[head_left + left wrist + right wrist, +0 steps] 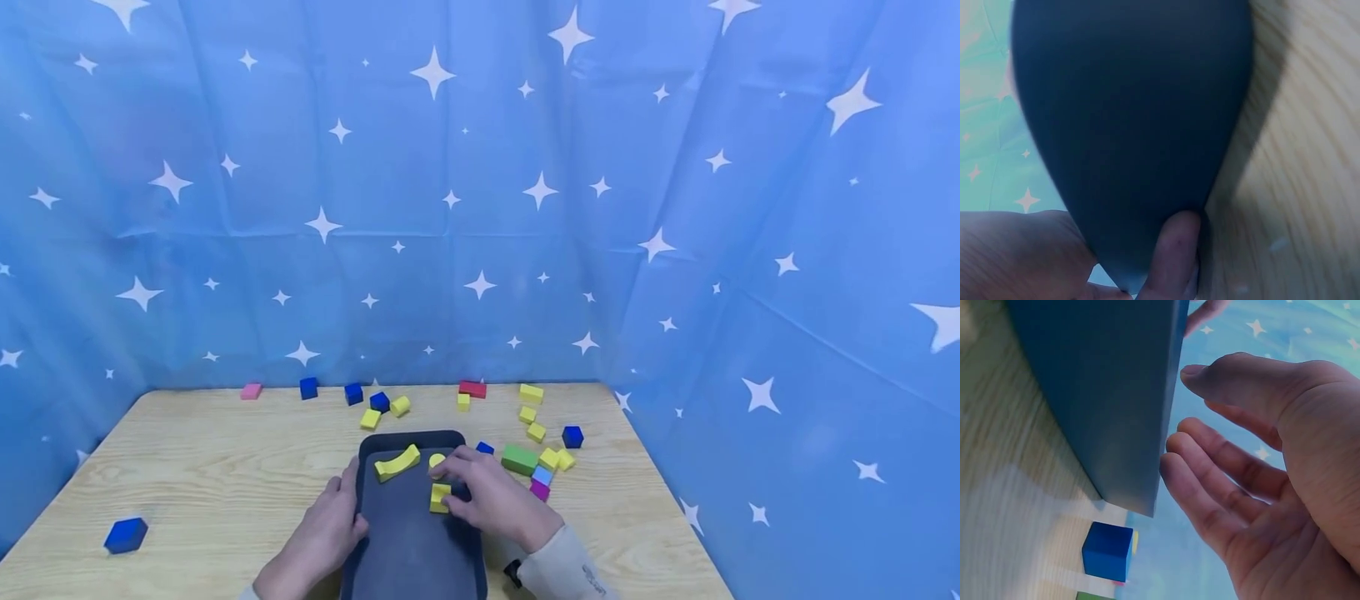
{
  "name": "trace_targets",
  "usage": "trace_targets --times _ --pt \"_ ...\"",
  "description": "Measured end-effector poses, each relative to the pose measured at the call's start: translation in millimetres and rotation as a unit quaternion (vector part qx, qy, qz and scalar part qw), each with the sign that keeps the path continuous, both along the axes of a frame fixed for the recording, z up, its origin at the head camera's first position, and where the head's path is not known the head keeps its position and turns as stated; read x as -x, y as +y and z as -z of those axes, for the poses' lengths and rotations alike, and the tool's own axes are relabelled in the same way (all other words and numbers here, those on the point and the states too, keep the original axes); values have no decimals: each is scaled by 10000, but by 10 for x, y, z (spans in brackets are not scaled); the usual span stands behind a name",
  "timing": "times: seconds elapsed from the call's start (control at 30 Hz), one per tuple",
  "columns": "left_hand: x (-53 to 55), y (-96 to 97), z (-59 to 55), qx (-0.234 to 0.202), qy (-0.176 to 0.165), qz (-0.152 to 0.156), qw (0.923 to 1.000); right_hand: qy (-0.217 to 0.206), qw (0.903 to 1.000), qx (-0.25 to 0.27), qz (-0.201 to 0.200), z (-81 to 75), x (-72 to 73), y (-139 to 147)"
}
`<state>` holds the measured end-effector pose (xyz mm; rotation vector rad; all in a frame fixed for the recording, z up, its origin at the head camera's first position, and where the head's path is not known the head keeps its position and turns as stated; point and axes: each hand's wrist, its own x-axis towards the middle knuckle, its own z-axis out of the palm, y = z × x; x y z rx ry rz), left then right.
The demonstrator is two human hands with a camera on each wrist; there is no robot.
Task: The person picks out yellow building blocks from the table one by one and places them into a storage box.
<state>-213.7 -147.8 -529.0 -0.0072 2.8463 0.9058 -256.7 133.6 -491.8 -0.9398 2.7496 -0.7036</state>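
Right fingers [457,470] beside yellow cylinder [437,460], near notched yellow block [437,502]

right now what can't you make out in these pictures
Near end of the tray: cut off by the head view's bottom edge.
Yellow round block: partly covered by the right hand, head view.
Whether that hand grips the yellow notched block: too small in the head view; tray wall hides it, right wrist view.
Right sleeve print: too small to read, head view.

Dark rectangular tray [420,560]; three yellow blocks [397,464] inside.
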Motion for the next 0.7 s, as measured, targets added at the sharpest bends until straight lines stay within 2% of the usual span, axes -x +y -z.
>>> trace_targets --times 0.33,0.47,0.6,0.7 --pt "-19 -13 9 2 91 31 10000 139 9984 501 207 6 80 156" --pt "-16 -24 8 65 150 1 9999 498 9957 730 273 -26 129 262" --pt "-11 -15 12 2 158 43 9999 863 9920 748 543 -61 171 415" --pt "-12 -10 12 -32 146 18 9999 885 9898 823 755 -81 203 536"
